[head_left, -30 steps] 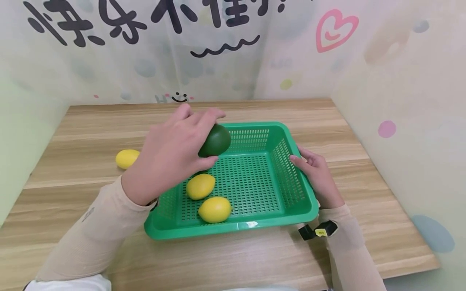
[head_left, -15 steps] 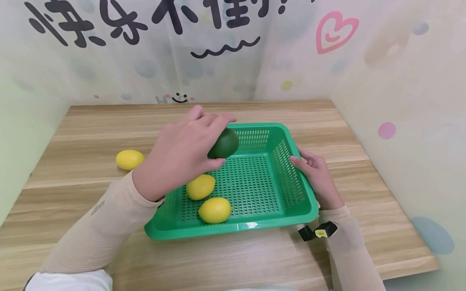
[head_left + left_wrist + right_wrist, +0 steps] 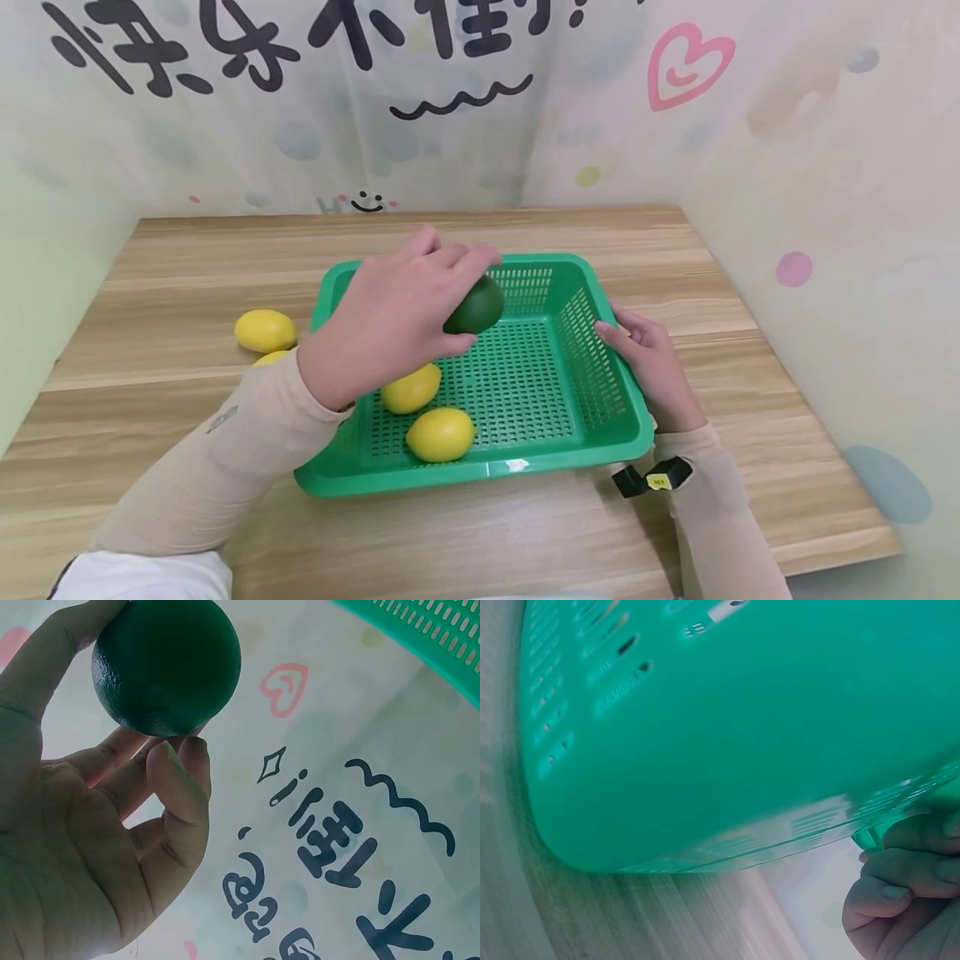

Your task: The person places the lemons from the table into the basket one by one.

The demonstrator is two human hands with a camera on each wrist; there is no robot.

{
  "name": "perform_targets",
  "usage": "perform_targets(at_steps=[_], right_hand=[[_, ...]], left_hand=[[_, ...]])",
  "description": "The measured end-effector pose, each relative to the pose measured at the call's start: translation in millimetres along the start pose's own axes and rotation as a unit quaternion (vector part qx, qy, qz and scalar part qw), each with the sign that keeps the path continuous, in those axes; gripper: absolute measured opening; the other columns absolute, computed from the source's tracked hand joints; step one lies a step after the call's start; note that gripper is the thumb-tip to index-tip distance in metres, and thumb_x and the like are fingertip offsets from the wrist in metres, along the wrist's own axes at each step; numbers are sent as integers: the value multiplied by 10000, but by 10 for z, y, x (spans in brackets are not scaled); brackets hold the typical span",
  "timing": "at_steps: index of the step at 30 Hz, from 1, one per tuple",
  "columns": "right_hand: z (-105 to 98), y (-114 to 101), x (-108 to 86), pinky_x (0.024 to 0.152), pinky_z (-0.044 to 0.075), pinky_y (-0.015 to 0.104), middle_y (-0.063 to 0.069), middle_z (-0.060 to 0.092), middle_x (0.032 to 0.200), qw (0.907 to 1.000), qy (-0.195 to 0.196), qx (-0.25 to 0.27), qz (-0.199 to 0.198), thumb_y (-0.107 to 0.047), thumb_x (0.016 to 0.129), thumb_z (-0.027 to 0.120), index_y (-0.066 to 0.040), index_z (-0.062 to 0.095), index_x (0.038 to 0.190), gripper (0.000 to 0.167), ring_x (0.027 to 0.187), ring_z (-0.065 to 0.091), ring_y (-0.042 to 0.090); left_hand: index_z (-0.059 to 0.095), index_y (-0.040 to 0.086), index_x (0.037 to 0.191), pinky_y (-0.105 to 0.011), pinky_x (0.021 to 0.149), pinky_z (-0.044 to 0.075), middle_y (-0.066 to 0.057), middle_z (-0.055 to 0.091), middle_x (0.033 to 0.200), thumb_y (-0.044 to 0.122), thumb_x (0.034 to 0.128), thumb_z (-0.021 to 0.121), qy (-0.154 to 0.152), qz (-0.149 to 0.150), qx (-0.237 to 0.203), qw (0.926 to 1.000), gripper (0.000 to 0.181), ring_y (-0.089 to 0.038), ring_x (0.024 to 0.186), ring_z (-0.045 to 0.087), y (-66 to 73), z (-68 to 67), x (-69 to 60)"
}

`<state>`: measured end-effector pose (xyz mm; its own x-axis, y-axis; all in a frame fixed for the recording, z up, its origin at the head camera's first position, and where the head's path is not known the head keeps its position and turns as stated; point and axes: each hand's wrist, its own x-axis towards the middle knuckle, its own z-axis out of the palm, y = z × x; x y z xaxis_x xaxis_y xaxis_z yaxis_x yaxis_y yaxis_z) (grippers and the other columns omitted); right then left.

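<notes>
My left hand (image 3: 393, 312) grips a dark green round fruit (image 3: 477, 307) and holds it above the basket, between thumb and fingers. In the left wrist view the fruit (image 3: 169, 664) is smooth and rounded, with fingertips against its underside and edge. Beneath lies the green plastic basket (image 3: 487, 471), with perforated floor and walls. Inside, two lemons (image 3: 440, 435) rest on its left part; the hand partly covers the rear one. My right hand (image 3: 656, 362) holds the basket's right rim, thumb on top. In the right wrist view its curled fingers (image 3: 907, 870) show beside the basket wall (image 3: 765, 735).
To the left of the basket a lemon (image 3: 265, 331) lies on the wooden table (image 3: 187, 275). Another lemon (image 3: 270, 357) is mostly hidden behind the left forearm. A printed wall cloth (image 3: 450, 150) rises at the table's back edge, with walls on both sides.
My left hand has moved right and slightly toward me over the basket, carrying the green fruit. More of the lemons on the left now shows. The right hand and basket stay put.
</notes>
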<state>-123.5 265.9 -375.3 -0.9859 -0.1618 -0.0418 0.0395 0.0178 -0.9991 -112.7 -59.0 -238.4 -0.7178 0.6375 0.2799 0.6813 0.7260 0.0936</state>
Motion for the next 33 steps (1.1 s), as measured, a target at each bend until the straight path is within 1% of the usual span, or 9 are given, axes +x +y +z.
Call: perform_targets(at_steps=[4, 11, 18, 23, 27, 33], right_hand=[[-10, 8, -1, 669, 615, 410, 238, 737, 1088, 10000, 4, -17, 3, -217, 1066, 588, -10, 392, 1571, 580, 816, 774, 274], [-8, 13, -3, 679, 614, 431, 254, 732, 1095, 10000, -55, -5, -15, -229, 1068, 586, -4, 390, 1571, 585, 832, 773, 294], [2, 5, 3, 688, 615, 423, 251, 730, 1112, 10000, -82, 43, -22, -225, 1066, 591, -3, 384, 1574, 592, 847, 773, 295], [3, 9, 6, 692, 614, 428, 259, 726, 1119, 10000, -49, 52, -26, -223, 1064, 593, -5, 397, 1568, 583, 854, 771, 308], [11, 14, 4, 690, 613, 438, 273, 719, 1126, 10000, -26, 1, -18, -230, 1065, 593, -20, 407, 1567, 575, 854, 770, 318], [9, 23, -2, 676, 615, 427, 256, 730, 1107, 10000, 0, -19, -2, -236, 1066, 591, -28, 406, 1570, 576, 833, 773, 292]], left_hand=[[562, 127, 1396, -343, 540, 522, -53, 700, 1219, 338, 796, 901, -40, 66, -33, 10000, 721, -260, 953, 497, 1, 47, 44], [555, 164, 1385, -350, 514, 515, -24, 697, 1230, 336, 794, 906, -203, 23, -83, 9998, 708, -257, 956, 493, -31, 98, 148], [560, 145, 1366, -358, 548, 533, -42, 705, 1232, 330, 789, 912, -257, 92, -191, 9994, 701, -270, 948, 499, -60, 153, 194], [558, 125, 1359, -366, 583, 548, -74, 702, 1257, 312, 769, 931, -412, 129, -282, 9987, 723, -283, 945, 530, -81, 217, 233], [562, 124, 1357, -365, 578, 549, -73, 702, 1278, 296, 765, 935, -487, 164, -315, 9982, 720, -285, 936, 547, -89, 266, 255], [566, 135, 1374, -353, 549, 540, -62, 717, 1232, 302, 781, 921, -612, 304, -234, 9974, 711, -277, 919, 539, -71, 350, 299]])
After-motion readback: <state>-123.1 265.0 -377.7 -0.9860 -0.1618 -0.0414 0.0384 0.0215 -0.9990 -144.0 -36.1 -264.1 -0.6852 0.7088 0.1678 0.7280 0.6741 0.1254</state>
